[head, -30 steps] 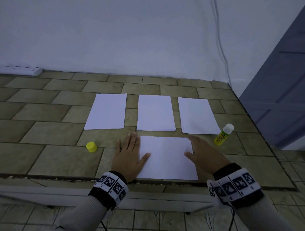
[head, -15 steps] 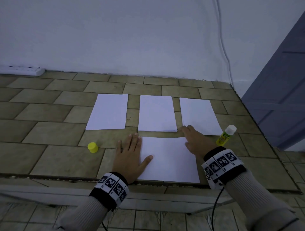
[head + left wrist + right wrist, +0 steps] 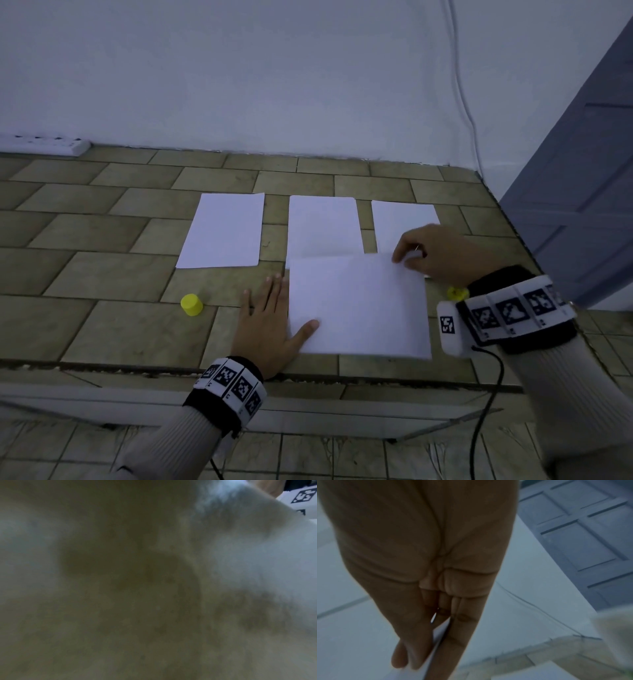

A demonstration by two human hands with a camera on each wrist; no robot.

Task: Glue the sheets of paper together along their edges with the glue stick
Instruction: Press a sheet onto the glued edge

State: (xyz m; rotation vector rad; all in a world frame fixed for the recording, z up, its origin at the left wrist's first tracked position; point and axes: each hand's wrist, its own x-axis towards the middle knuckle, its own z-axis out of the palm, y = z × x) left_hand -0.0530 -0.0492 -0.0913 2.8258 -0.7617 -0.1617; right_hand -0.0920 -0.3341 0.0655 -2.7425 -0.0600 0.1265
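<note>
Three white sheets lie side by side at the back: left (image 3: 222, 229), middle (image 3: 323, 226) and right (image 3: 400, 217). A fourth, near sheet (image 3: 356, 308) lies in front of them, and its far right corner is raised. My right hand (image 3: 407, 255) pinches that corner between thumb and fingers (image 3: 453, 646); the paper edge (image 3: 436, 642) runs between them. My left hand (image 3: 270, 315) lies flat beside the near sheet's left edge, thumb on the paper. The yellow cap (image 3: 191, 304) stands left of it. Only a yellow bit of the glue stick (image 3: 457, 293) shows behind my right wrist. The left wrist view is blurred.
The tiled tabletop (image 3: 102, 274) ends at a front edge (image 3: 308, 373) close to my wrists. A white power strip (image 3: 44, 145) lies at the back left by the wall. A cable (image 3: 462, 85) hangs down the wall, and a grey door (image 3: 582, 205) stands at the right.
My right hand left the near sheet's right edge, went to its far right corner, pinched it and raised it. The wrist now covers most of the glue stick. My left hand stayed put.
</note>
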